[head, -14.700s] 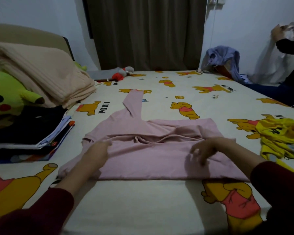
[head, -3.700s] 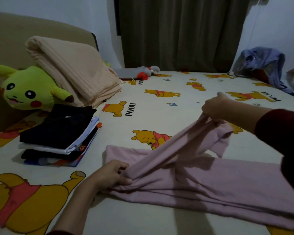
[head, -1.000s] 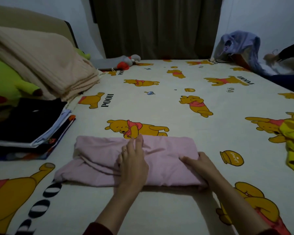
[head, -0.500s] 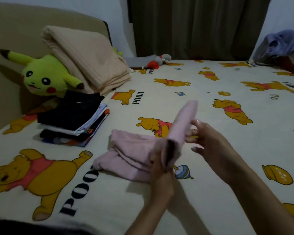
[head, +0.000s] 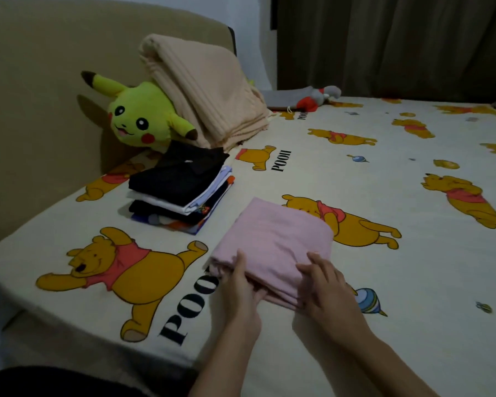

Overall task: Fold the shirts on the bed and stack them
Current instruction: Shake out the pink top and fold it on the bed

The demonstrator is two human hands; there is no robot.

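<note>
The pink shirt [head: 272,242] lies folded into a compact rectangle on the Pooh-print bed sheet [head: 384,282]. My left hand [head: 241,287] holds its near left edge, thumb on top and fingers tucked under the layers. My right hand [head: 325,285] grips the near right corner, fingers lying over the top fold. To the left and farther back stands the stack of folded shirts [head: 181,190], a black one on top, about a hand's width from the pink shirt.
A yellow-green plush toy [head: 138,118] and a folded beige blanket [head: 204,90] lean on the headboard behind the stack. A small grey and red toy [head: 318,98] lies by the curtain. The bed's corner [head: 17,253] drops off at the near left.
The pink shirt's right half, lifted half a second ago, now lies folded over the left, forming a small rectangle. Both hands have come down onto its near edge. The view has turned left.
</note>
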